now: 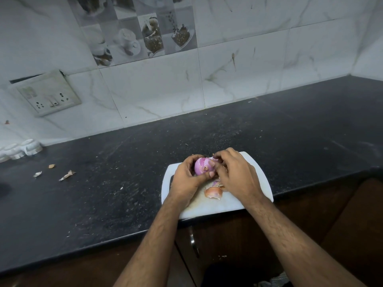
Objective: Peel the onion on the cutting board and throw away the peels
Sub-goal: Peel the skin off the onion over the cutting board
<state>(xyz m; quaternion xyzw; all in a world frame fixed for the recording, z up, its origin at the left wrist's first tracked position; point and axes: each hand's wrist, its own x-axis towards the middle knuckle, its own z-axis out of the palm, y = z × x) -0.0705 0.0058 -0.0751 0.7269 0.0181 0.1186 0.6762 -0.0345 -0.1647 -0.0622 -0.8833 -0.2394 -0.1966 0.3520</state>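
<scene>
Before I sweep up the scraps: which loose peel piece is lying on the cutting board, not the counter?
The curved orange-brown peel on the white cutting board, just below the hands. The pale scraps lie far left on the black counter.

Dim, cool light is falling evenly; shadows are staying soft; wide-angle distortion is bending the desk (pixel 248 129) edge; corners are blurring slightly.

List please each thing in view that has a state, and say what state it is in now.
onion: mostly peeled, purple flesh showing, held above the board
left hand: grips the onion
right hand: pinches skin at the onion's top
cutting board: flat at the counter's edge
loose peel: lying on the board
peel scraps: lying on the counter, not thrown away
</scene>
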